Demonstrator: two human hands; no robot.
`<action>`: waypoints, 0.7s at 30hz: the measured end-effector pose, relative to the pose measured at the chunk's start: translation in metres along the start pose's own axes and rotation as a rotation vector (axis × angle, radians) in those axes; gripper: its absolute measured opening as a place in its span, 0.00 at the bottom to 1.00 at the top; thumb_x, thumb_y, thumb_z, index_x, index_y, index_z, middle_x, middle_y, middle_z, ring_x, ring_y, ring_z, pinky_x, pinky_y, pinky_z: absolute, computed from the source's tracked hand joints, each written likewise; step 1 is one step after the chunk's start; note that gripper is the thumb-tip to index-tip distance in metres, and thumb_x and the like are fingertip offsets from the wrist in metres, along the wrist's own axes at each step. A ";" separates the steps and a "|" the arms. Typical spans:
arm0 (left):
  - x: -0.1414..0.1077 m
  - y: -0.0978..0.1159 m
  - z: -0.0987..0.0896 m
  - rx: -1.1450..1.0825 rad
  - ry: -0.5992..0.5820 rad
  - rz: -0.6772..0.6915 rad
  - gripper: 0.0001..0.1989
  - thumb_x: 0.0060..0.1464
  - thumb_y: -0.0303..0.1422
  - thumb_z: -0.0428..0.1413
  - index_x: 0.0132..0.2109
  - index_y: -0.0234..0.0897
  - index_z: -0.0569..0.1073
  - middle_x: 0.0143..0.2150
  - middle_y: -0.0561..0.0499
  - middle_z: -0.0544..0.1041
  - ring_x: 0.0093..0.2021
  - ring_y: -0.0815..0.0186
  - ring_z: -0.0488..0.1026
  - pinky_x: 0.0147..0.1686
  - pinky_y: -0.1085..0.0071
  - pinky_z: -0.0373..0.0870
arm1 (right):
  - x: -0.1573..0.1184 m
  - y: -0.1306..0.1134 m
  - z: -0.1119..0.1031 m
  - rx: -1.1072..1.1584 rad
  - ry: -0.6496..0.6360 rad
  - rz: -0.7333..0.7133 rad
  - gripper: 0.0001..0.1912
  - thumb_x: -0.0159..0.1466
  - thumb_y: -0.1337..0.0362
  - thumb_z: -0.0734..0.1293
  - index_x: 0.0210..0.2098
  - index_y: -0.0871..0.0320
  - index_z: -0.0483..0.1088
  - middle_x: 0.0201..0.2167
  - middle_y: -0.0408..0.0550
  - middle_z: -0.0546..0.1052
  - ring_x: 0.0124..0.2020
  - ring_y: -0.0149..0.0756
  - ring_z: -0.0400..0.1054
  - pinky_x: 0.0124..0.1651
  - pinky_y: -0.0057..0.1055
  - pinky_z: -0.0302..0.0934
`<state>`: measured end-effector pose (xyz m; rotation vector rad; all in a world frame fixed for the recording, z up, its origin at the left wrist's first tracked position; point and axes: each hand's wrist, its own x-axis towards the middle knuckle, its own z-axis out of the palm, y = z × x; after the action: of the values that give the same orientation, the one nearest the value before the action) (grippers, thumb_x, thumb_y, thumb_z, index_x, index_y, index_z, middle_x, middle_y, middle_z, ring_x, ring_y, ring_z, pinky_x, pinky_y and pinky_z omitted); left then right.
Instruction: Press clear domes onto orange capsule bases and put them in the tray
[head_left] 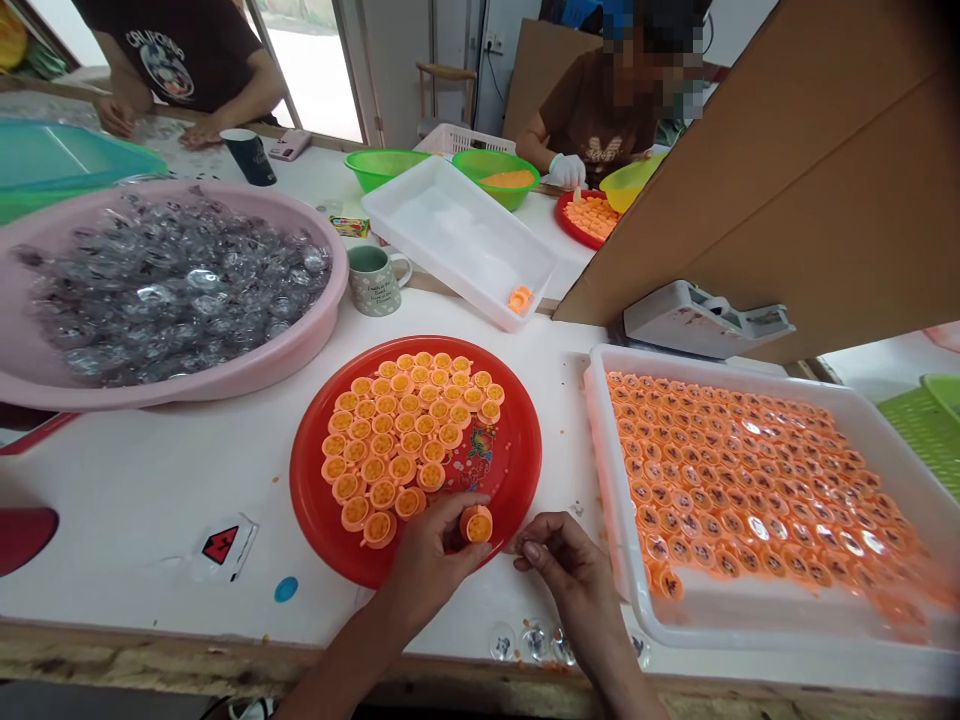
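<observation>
1. One white table carries everything close to the hands, its wooden edge running along the near side.
2. A sheet of cardboard slants up at the right, behind the white tray.
3. Two other people sit across: a person in a black shirt at the far left, and a person in a brown shirt, gloved, near the top centre.
4. The pink basin, at the left, is heaped with clear plastic bits.
5. The white tray, at the right, holds close rows of printed pieces, each orange with a dark mark; a bare strip shows at its near side.
6. A second tray lies askew beyond the plate, a little orange in its near corner.
7. The red plate sits in the middle, orange pieces spread mostly over its left and far parts.
8. The left hand grips one piece between thumb and fingers, over the plate's near rim. The right hand, just beside it, has thumb and forefinger pinched together; whether anything is between them, I cannot tell.
9. A green mug stands between basin and second tray.
10. Clear discs lie along the near edge, beside the right wrist.
11. A blue disc lies left of the plate.
</observation>
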<state>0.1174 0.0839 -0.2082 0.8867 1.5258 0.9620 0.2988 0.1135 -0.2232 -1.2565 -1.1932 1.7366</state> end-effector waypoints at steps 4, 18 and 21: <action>0.000 0.003 0.000 -0.073 -0.010 -0.008 0.21 0.45 0.30 0.58 0.49 0.36 0.74 0.45 0.48 0.79 0.43 0.62 0.77 0.43 0.68 0.74 | 0.002 0.001 0.001 0.097 0.013 0.043 0.17 0.53 0.58 0.77 0.40 0.54 0.76 0.30 0.44 0.76 0.32 0.34 0.70 0.36 0.30 0.67; -0.001 0.008 -0.001 -0.109 -0.018 -0.069 0.22 0.45 0.29 0.59 0.50 0.35 0.73 0.45 0.47 0.80 0.46 0.60 0.76 0.43 0.67 0.73 | 0.007 -0.010 0.001 -0.084 -0.050 -0.045 0.09 0.59 0.61 0.73 0.39 0.52 0.75 0.32 0.43 0.76 0.34 0.34 0.69 0.39 0.29 0.65; -0.002 0.010 -0.002 -0.234 -0.084 -0.128 0.23 0.44 0.31 0.61 0.50 0.33 0.73 0.43 0.47 0.80 0.45 0.59 0.77 0.43 0.65 0.74 | 0.012 -0.015 0.002 -0.188 -0.105 -0.093 0.09 0.59 0.61 0.72 0.40 0.53 0.77 0.34 0.46 0.76 0.37 0.36 0.70 0.41 0.31 0.65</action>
<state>0.1161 0.0855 -0.1976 0.6474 1.3501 0.9737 0.2935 0.1292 -0.2133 -1.2076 -1.4822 1.6709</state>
